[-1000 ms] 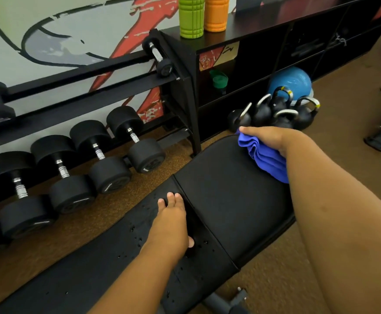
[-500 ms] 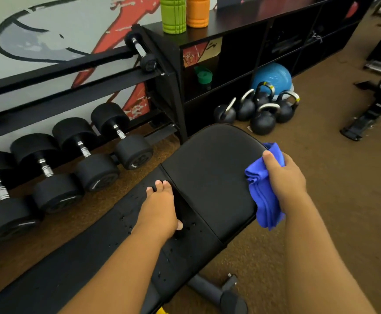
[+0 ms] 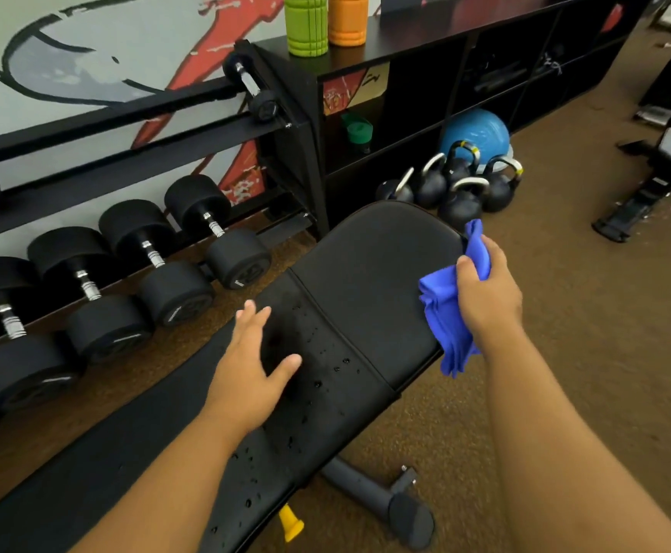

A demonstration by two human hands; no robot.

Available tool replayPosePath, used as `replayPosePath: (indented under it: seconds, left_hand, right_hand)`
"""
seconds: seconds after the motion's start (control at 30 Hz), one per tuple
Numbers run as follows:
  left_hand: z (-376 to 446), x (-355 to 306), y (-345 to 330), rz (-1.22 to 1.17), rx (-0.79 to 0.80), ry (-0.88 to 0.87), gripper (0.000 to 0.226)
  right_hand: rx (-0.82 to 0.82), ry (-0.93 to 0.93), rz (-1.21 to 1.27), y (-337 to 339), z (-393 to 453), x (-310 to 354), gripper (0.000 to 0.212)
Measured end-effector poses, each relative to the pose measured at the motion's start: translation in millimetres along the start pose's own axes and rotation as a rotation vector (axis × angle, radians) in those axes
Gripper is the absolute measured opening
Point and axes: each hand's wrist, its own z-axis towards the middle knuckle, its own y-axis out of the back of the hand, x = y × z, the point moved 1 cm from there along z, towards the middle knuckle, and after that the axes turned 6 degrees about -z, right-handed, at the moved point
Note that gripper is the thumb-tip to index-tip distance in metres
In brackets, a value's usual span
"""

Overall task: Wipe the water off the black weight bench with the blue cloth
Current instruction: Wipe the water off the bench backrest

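While the right hand (image 3: 485, 297) pinched the bunched blue cloth (image 3: 447, 313) at the black weight bench (image 3: 369, 281) edge, the left hand (image 3: 252, 369), fingers spread, hovered over droplets (image 3: 325, 365); it risked smearing them.

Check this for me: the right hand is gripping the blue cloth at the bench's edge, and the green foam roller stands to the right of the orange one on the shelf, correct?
Not quite. The head view shows the green foam roller standing to the left of the orange one. The rest holds: the right hand grips the blue cloth at the edge of the bench.
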Motion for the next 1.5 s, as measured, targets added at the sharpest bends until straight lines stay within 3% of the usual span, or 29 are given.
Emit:
replayPosePath:
  seconds: [0.13,0.33,0.53,0.67,0.8,0.87,0.93,1.07,1.23,1.5]
  left_hand:
    - [-33.5,23.3,11.7,-0.092,-0.14,0.166,0.072]
    - [-65.8,48.5,6.3,-0.041,-0.13,0.367,0.087]
    - [-78.7,56.7,1.3,-0.121,-0.215,0.389,0.085]
    - [-80.6,63.8,5.4,-0.069,-0.262,0.368,0.065]
    - [-87.7,83.6,9.3,0.096,-0.16,0.415,0.053]
    - [-91.7,90.7,10.3,0.127,-0.098,0.403,0.056]
    - [-92.0,93.3,12.8,0.12,-0.062,0.381,0.059]
    - [-86.6,97.0,18.4,0.125,-0.043,0.396,0.061]
    - [-89.1,98.4,17.4,0.093,-0.061,0.379,0.061]
    - [-87.2,101.1,15.5,0.12,-0.04,0.373,0.062]
  right_hand:
    - [-0.093,0.052,0.141,-18.1,-62.5,-36.2,0.057]
    - [0.066,0.008,0.301,10.2,-79.0,-46.3,0.053]
    - [0.116,0.019,0.283,-16.1,-148.4,-42.7,0.055]
    - [0.168,0.059,0.255,-39.1,-186.2,-49.1,0.06]
    - [0.002,0.271,-0.096,-51.5,-146.2,-35.8,0.065]
    - [-0.005,0.357,-0.447,-66.6,-135.0,-29.4,0.066]
    - [0.029,0.499,-0.646,-82.7,-144.6,-28.6,0.063]
    - [0.128,0.62,-0.711,-93.3,-173.2,-30.9,0.059]
    - [0.206,0.787,-1.0,-80.5,-177.3,-44.8,0.059]
    - [0.064,0.694,-1.179,-94.3,-159.7,-10.5,0.065]
